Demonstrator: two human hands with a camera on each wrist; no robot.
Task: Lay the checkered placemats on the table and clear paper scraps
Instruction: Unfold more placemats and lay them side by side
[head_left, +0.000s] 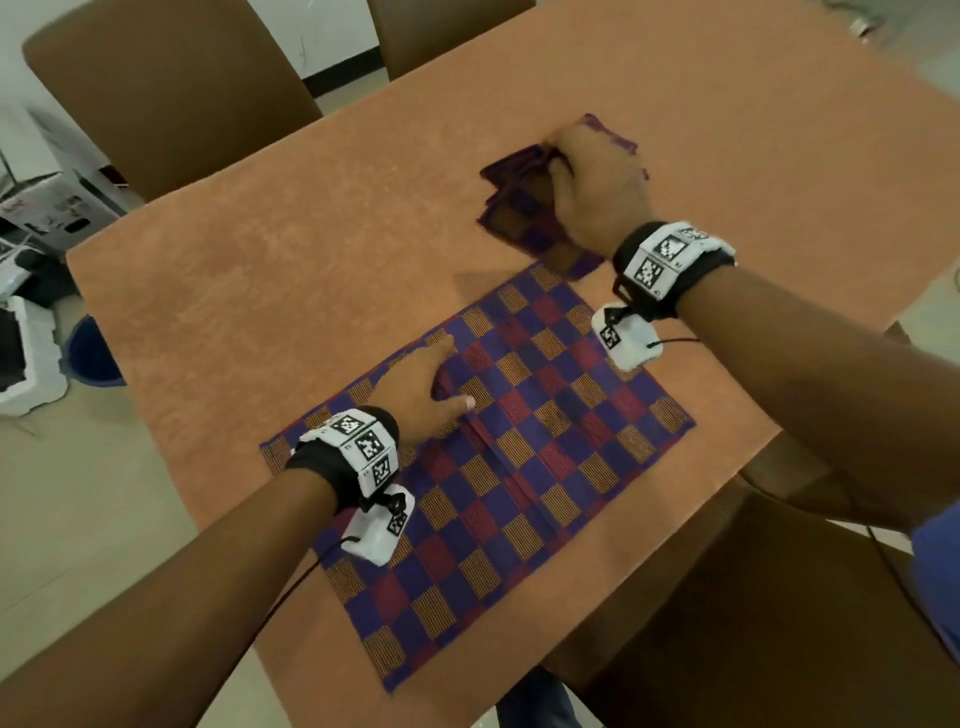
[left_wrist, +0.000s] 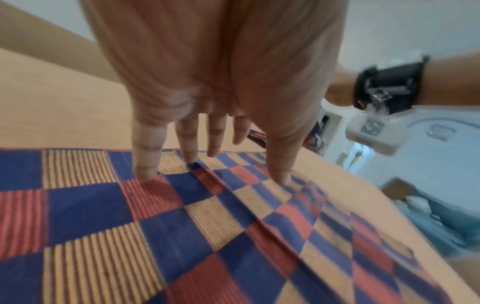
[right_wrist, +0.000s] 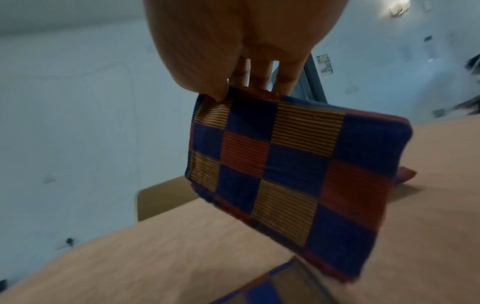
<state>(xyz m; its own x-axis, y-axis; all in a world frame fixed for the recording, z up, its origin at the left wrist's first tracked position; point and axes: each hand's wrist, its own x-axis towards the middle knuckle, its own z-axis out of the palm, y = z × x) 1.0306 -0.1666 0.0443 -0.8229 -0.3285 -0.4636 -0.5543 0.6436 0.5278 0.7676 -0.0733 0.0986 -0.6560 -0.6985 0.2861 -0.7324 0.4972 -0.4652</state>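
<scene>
The table (head_left: 311, 249) carries one placemat (head_left: 519, 467) spread flat at its near edge, a crease running across it. The left hand (head_left: 421, 384) rests on the mat near its left edge, fingers straight and splayed, likely to pin it flat. Beyond its far corner, the right hand (head_left: 592, 192) pinches a folded placemat (right_wrist: 298, 174) by its top edge, lifted clear of the table, probably for spreading next. No paper scraps or readable writing show; the wrist bands bear only square code markers.
</scene>
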